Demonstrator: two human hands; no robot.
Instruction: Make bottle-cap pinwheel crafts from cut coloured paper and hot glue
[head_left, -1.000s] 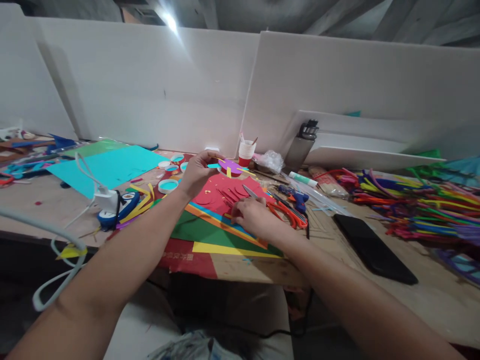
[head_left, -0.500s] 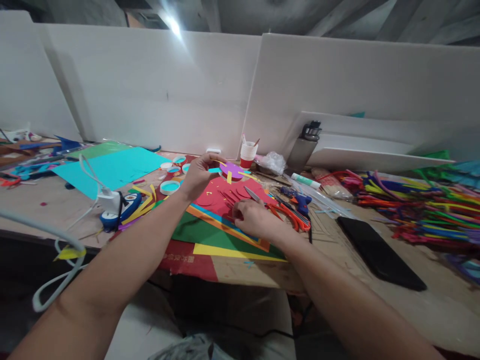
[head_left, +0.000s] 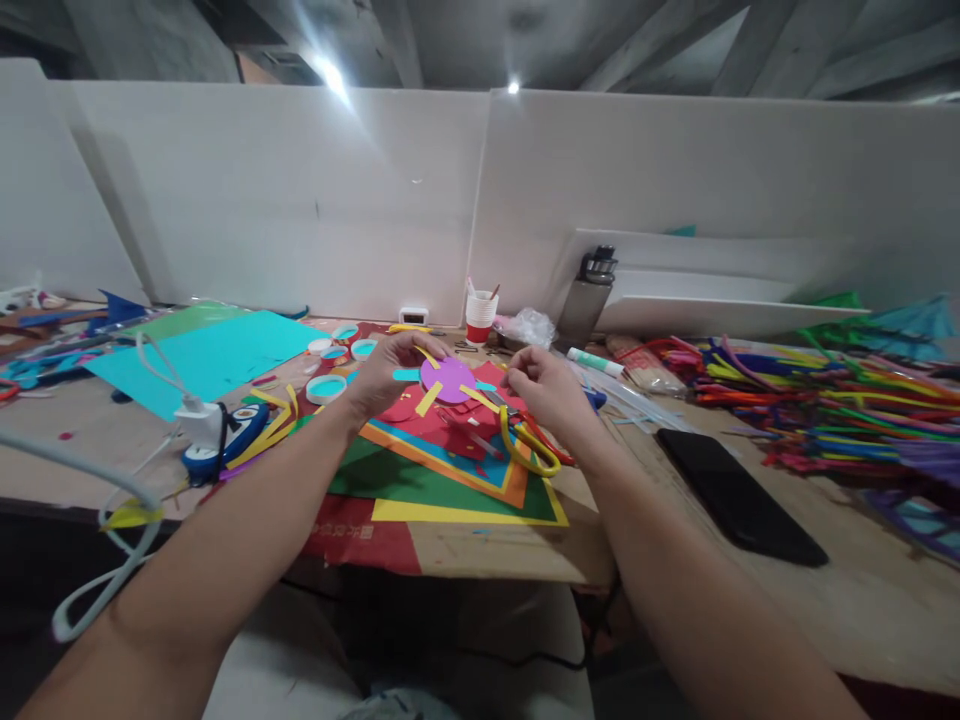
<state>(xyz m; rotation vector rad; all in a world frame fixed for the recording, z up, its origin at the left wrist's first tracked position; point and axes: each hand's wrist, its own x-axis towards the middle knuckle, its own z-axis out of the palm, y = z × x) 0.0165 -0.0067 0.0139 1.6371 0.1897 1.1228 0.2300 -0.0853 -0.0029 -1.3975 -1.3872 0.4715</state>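
My left hand (head_left: 388,368) pinches a purple paper disc (head_left: 448,381) by its left side. Yellow strips and light blue tabs stick out around the disc. Just right of it, my right hand (head_left: 546,385) is raised with thumb and fingers bent together; whatever they hold, if anything, is hidden. Below that hand lie scissors with yellow handles (head_left: 538,462), partly over orange-handled ones. Under the disc is red paper (head_left: 405,405) with cut pieces, on top of blue, orange, green (head_left: 367,470) and yellow sheets (head_left: 465,512).
Small round lids with blue inside (head_left: 327,389) stand to the left, beside yellow strips (head_left: 281,430) and a blue plug-in device (head_left: 225,450). Behind are stacked paper cups (head_left: 481,318) and a grey bottle (head_left: 587,305). A black phone (head_left: 739,495) and colourful pipe cleaners (head_left: 825,410) lie right.
My right hand has risen from the red paper towards the disc's right side. The yellow-handled scissors now show below it. My left hand still holds the disc, now turned more face-on.
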